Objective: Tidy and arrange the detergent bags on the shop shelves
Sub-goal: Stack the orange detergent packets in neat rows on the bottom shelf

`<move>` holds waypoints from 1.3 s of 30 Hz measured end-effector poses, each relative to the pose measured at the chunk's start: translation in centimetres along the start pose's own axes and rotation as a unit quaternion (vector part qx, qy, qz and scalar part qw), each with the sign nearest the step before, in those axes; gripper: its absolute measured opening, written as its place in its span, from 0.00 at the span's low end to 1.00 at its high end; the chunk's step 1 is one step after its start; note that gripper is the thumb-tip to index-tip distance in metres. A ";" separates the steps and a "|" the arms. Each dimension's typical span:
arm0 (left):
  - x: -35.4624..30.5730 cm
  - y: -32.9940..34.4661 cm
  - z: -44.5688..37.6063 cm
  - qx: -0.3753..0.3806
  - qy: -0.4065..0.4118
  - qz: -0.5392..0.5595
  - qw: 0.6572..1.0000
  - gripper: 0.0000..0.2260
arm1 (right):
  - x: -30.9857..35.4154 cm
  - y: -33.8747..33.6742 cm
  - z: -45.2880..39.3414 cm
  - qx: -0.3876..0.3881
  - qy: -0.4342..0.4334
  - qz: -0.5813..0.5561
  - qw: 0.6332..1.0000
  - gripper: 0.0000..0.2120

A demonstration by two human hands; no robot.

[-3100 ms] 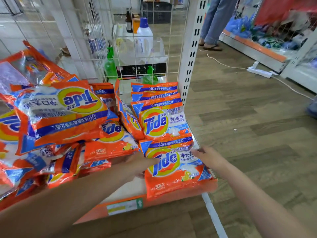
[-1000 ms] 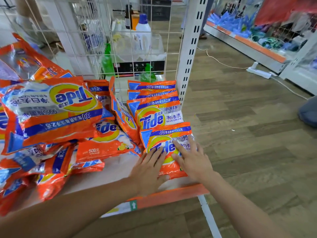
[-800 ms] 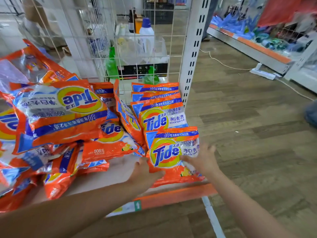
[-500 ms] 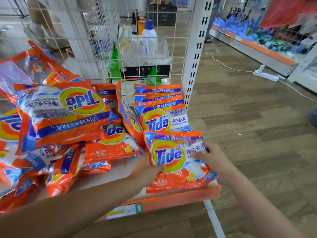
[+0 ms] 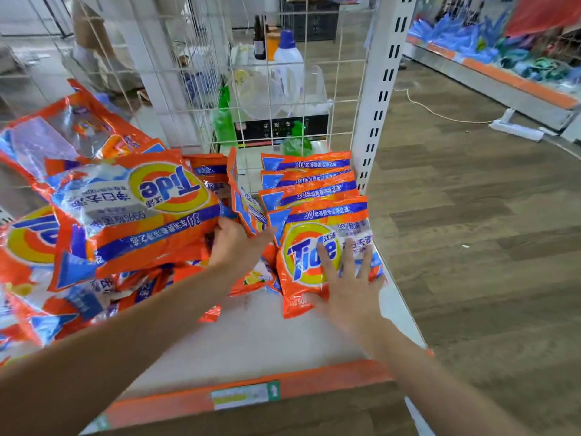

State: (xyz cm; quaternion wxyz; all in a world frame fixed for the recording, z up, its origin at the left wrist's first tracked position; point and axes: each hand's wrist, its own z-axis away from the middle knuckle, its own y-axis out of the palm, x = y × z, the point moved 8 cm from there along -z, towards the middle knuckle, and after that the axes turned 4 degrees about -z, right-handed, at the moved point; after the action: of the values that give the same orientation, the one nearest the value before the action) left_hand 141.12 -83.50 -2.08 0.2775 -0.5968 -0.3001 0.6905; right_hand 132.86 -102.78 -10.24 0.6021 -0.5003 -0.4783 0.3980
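Since half a second ago I see the front detergent bag (image 5: 317, 247) pushed back from the shelf's edge; it now lies flat, overlapping the row of bags (image 5: 309, 180) behind it at the right end. Right hand (image 5: 347, 291) no longer grips its side: fingers straight and spread, palm pressing down on the bag's lower half. Left hand (image 5: 234, 247) has let go too, fingers extended, touching the tilted bag (image 5: 243, 199) just left of the row. Shelf (image 5: 251, 338) is a white board with an orange front strip and price label (image 5: 245, 396). Left of the hands, a loose heap of bags (image 5: 132, 209), top one printed upside down to me. Behind: wire grid back (image 5: 283, 89), slotted white upright (image 5: 380, 89). Through the grid, a white bottle (image 5: 287, 58) with blue cap. Wood-look floor (image 5: 471, 247) to the right, another shelf (image 5: 503, 80) beyond.
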 end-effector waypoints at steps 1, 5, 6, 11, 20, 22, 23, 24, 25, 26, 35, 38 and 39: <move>-0.9 0.2 -0.1 0.005 0.015 -0.019 1.000 0.26 | 0.4 0.2 -0.1 0.002 0.011 0.012 1.000 0.42; -2.9 -1.0 -0.9 -0.047 0.021 -0.021 0.998 0.18 | 0.9 0.2 -1.4 0.003 0.012 0.052 0.999 0.44; -3.2 -1.7 -1.0 -0.066 0.027 -0.016 0.997 0.18 | 1.0 0.0 -1.4 0.010 0.011 0.055 0.998 0.43; -6.6 -7.6 0.0 -0.174 0.110 0.029 0.978 0.17 | 1.2 -0.1 -1.8 0.039 0.011 0.067 0.997 0.44; -10.1 -14.6 1.9 -0.044 0.176 0.350 0.919 0.10 | -1.8 -5.8 -2.5 0.116 0.045 -0.472 0.873 0.15; -10.1 -12.6 2.9 0.019 0.145 0.384 0.912 0.09 | -1.3 -8.2 -1.0 0.140 0.036 -0.717 0.682 0.21; -10.0 -11.3 3.4 0.037 0.123 0.386 0.914 0.09 | -1.0 -9.1 -0.2 0.163 0.019 -0.766 0.621 0.29; -9.7 -9.9 3.8 0.050 0.098 0.383 0.917 0.09 | -0.7 -9.7 0.5 0.185 0.001 -0.780 0.598 0.35; -9.3 -8.4 3.8 0.061 0.079 0.380 0.920 0.10 | -0.5 -10.2 1.4 0.200 -0.017 -0.777 0.597 0.36; -9.0 -6.9 4.2 0.079 0.058 0.379 0.920 0.10 | -0.7 -10.6 2.2 0.202 -0.027 -0.770 0.605 0.34; -1.5 7.0 7.0 0.228 -0.073 0.232 0.943 0.09 | -9.9 -2.5 4.6 0.155 0.095 -0.518 0.836 0.16; 0.1 8.3 7.3 0.228 -0.006 0.094 0.969 0.13 | -11.6 -1.1 4.8 0.150 0.125 -0.434 0.879 0.10; 0.1 8.3 7.8 0.225 0.004 0.080 0.971 0.19 | -11.8 -1.1 4.8 0.150 0.137 -0.445 0.872 0.10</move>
State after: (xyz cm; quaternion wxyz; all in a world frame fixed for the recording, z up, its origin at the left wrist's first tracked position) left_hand 133.21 -89.60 -7.53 0.3495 -0.5443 -0.0871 0.7577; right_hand 125.51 -113.22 -11.10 0.8428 -0.1882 -0.4974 0.0825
